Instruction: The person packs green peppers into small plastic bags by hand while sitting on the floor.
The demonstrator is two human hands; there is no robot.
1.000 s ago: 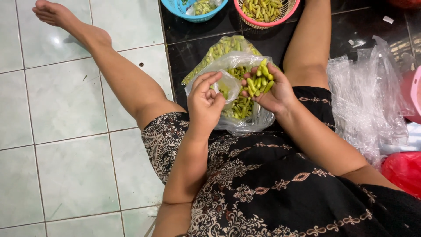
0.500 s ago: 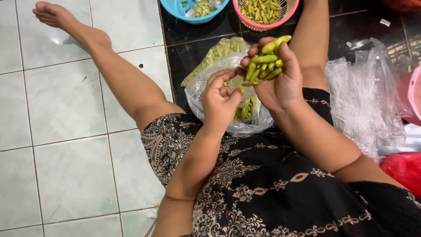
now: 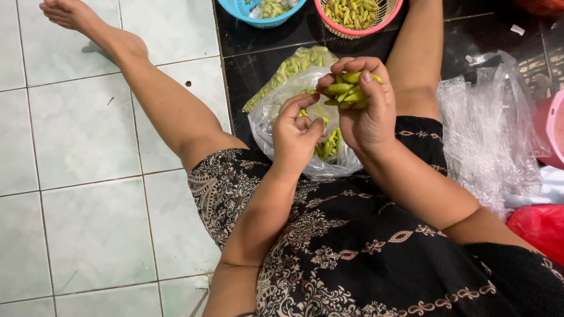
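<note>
I sit on the floor with a clear plastic bag (image 3: 276, 111) of small green chillies between my legs. My right hand (image 3: 364, 114) is raised above the bag and closed around a bunch of green chillies (image 3: 346, 88). My left hand (image 3: 296, 135) rests at the bag's mouth, fingers curled on the plastic rim. More green chillies (image 3: 329, 144) show inside the bag below my hands.
A blue basket (image 3: 247, 12) and a pink basket (image 3: 358, 14) of chillies stand at the top. A pile of crumpled clear plastic bags (image 3: 487, 129) lies to the right, with a pink container (image 3: 552, 126) and a red bag (image 3: 540, 226) beyond. Pale tiles lie left.
My right hand has lifted a handful of chillies out of the bag and turned it upward. My left hand stayed at the bag's mouth.
</note>
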